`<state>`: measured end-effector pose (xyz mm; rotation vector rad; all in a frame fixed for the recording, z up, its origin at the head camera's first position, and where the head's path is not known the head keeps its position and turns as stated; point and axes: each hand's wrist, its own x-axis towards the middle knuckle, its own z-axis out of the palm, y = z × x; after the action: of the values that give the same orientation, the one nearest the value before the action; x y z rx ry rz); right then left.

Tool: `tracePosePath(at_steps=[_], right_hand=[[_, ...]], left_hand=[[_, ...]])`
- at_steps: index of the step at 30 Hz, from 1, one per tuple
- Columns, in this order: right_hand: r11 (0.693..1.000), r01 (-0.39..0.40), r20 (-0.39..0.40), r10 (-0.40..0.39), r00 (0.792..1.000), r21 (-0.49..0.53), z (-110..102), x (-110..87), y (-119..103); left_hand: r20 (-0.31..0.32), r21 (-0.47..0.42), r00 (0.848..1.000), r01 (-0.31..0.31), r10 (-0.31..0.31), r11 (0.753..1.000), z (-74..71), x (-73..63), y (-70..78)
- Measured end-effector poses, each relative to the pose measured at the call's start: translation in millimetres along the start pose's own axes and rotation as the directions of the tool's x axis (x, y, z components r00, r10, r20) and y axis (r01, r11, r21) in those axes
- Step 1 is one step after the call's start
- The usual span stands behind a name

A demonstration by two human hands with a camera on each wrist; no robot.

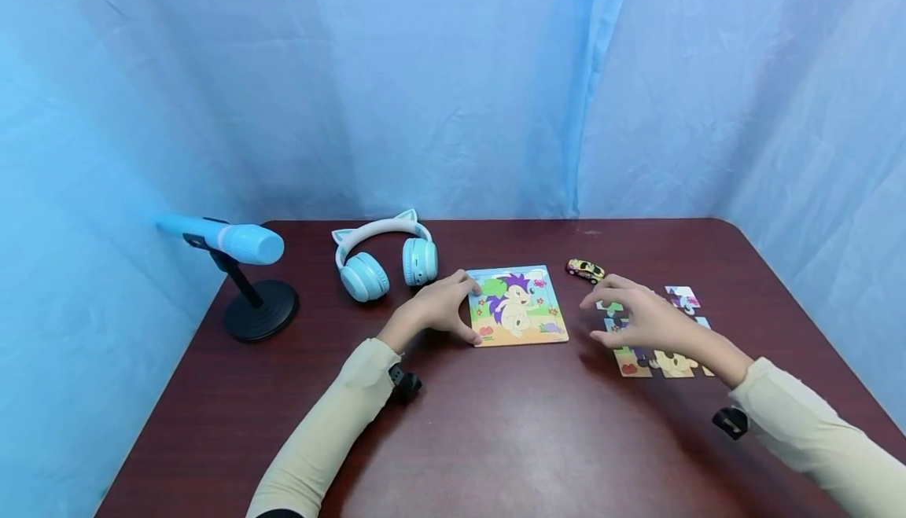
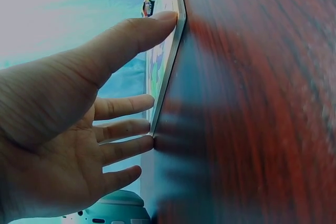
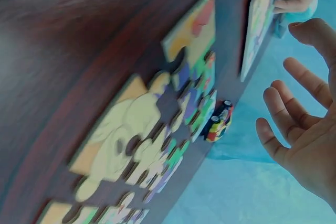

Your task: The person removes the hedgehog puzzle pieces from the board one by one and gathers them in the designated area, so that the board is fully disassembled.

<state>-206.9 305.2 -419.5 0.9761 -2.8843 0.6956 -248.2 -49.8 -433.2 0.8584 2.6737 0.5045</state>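
Note:
A flat puzzle board [image 1: 520, 310] with a purple-haired hedgehog picture lies in the middle of the table. My left hand [image 1: 440, 306] is at its left side, the thumb touching the near corner and the straight fingers [image 2: 123, 150] along the edge. To the right, my right hand [image 1: 654, 317] hovers with fingers spread and nothing between them. Under and beyond it lie loose jigsaw pieces [image 3: 121, 145], spaced slightly apart and partly hidden by the hand in the head view. A small yellow-and-red toy car [image 1: 585, 270] sits between board and pieces, farther back.
Light-blue cat-ear headphones [image 1: 364, 276] lie behind my left hand. At the far left a blue microphone [image 1: 248, 244] is held on a black round-based stand [image 1: 260, 311]. Blue curtains [image 1: 453, 86] hang behind the dark wooden table [image 1: 495, 439].

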Motion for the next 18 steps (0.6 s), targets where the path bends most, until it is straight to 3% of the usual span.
tracePosePath(at_steps=[11, 18], right_hand=[[0.999, 0.017, -0.060, -0.014, 0.998, 0.047, 4, 29.8, -4], [0.998, -0.003, -0.072, 0.008, 0.997, 0.064, 4, 43.2, -6]], left_hand=[[0.001, -0.026, 1.000, -0.026, 0.026, 0.999, 0.2, 2.0, -4.4], [-0.056, -0.094, 0.997, -0.057, 0.052, 0.994, -1.9, 1.3, -3.2]])
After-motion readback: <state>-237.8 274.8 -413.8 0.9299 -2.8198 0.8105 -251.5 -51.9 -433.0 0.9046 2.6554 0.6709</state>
